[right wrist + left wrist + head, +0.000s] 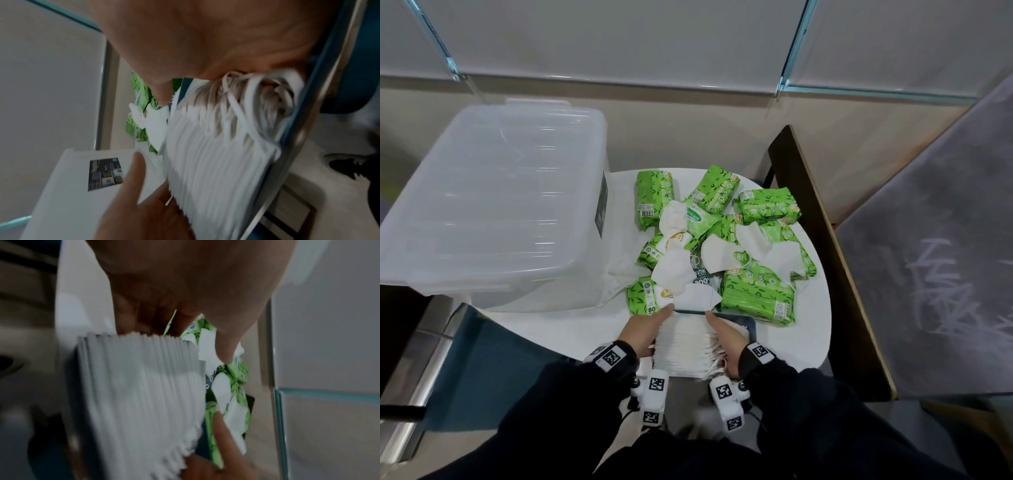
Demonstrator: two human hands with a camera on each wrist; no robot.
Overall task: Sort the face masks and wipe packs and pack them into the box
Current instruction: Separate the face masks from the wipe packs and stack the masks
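Note:
A thick stack of white face masks [685, 342] in a dark-edged wrapper sits at the near edge of the white round table [813, 322]. My left hand [649, 330] grips its left side and my right hand [726, 337] grips its right side, thumbs pointing forward. The left wrist view shows the mask stack [139, 394] edge-on, with my fingers [144, 316] behind it. In the right wrist view the ear loops [242, 104] bunch under my palm. Several green wipe packs [756, 298] and loose white masks [722, 253] lie mixed beyond. The clear plastic box [493, 205] stands at the left.
A dark wooden board [825, 257] runs along the table's right side, with a grey panel [928, 257] behind it. Pale wall panels stand at the back. A blue surface [493, 359] lies below the table's left edge.

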